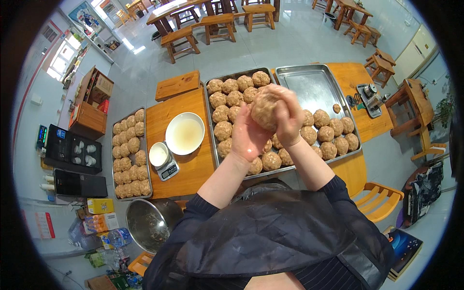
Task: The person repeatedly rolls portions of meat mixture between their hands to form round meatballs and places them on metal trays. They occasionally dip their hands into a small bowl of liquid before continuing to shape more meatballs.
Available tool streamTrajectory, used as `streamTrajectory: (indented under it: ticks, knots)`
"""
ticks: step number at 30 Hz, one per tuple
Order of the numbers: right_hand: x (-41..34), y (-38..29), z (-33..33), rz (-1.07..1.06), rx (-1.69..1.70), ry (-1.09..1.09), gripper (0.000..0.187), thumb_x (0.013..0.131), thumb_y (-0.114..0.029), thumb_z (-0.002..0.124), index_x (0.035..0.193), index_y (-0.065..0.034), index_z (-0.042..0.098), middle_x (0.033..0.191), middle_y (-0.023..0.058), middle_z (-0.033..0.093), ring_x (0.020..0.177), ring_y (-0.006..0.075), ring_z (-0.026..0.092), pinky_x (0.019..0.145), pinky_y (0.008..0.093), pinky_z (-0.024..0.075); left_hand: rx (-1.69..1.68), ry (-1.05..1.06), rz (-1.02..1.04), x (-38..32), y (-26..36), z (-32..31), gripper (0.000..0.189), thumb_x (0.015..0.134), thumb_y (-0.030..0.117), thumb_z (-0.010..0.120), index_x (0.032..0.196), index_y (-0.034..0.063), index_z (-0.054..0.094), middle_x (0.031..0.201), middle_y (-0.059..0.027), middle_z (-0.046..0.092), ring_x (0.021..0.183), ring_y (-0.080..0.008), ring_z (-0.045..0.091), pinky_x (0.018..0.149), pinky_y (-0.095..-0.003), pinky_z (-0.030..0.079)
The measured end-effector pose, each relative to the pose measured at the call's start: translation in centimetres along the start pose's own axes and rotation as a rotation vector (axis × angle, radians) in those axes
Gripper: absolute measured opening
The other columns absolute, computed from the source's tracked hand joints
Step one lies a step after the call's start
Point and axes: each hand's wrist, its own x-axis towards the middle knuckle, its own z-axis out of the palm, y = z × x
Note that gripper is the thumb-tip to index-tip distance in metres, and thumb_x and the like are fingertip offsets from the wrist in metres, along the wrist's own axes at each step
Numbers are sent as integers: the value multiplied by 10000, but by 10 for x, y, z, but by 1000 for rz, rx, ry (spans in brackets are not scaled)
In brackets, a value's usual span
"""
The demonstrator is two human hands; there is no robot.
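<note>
Between my two hands is one large raw meatball (266, 110), held above a metal tray (210, 119) of similar balls. My left hand (246, 136) cups it from below and the left, its palm wet and shiny. Around its right side and top curl the fingers of my right hand (290, 112). Rows of meatballs (223, 130) lie in the tray beneath, partly hidden by my hands. To the right, a second metal tray (308, 83) holds several meatballs (325, 134) in its near part, and a small lump of meat (336, 108) sits apart near its right side.
Left on the wooden table (188, 177) are a white bowl of cloudy liquid (185, 134), a digital scale (168, 172) and a small white bowl (158, 154) on it. A third tray of meatballs (127, 174) stands farther left. Below it is a large steel bowl (145, 224).
</note>
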Motion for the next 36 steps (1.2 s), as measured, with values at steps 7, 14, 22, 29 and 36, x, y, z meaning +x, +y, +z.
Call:
streamTrajectory:
  ticks: [7, 14, 22, 29, 36]
  knots:
    - [-53, 31, 28, 767, 347, 56, 492, 1088, -378, 409, 1424, -37, 518, 1432, 172, 543, 1385, 283, 471, 1175, 412, 341, 96, 283, 152, 36, 10, -26, 427, 1003, 468, 562, 1232, 119, 649, 1255, -96, 661, 1186, -247, 627, 1028, -424, 520]
    - [-23, 3, 22, 1341, 1007, 572, 400, 1064, -416, 428, 1194, -92, 622, 1125, 119, 700, 1013, 252, 708, 870, 444, 601, 1001, 57, 730, 21, -4, -10, 411, 1026, 381, 587, 1206, 27, 691, 1236, -134, 678, 1236, -266, 586, 1104, -411, 404]
    - [-21, -16, 20, 1260, 1112, 541, 424, 1065, -396, 440, 1224, -49, 624, 1144, 110, 683, 1068, 225, 683, 961, 396, 557, 877, -249, 862, 17, -5, 1, 453, 1059, 382, 500, 1306, 15, 598, 1346, -111, 614, 1262, -230, 554, 1111, -409, 404]
    - [-65, 36, 20, 609, 315, 91, 374, 1053, -332, 493, 1208, -27, 644, 1163, 113, 693, 1104, 249, 649, 989, 407, 512, -29, 357, 97, 17, -26, -34, 537, 1032, 473, 488, 1383, 67, 517, 1376, -99, 581, 1285, -252, 564, 1108, -453, 448]
    - [-36, 2, 29, 1393, 1151, 630, 520, 1095, -430, 304, 1298, -50, 596, 1306, 116, 640, 1202, 262, 622, 1078, 432, 475, 465, 156, 470, 47, -4, -41, 591, 1041, 516, 467, 1409, 56, 510, 1427, -135, 537, 1360, -251, 494, 1162, -442, 388]
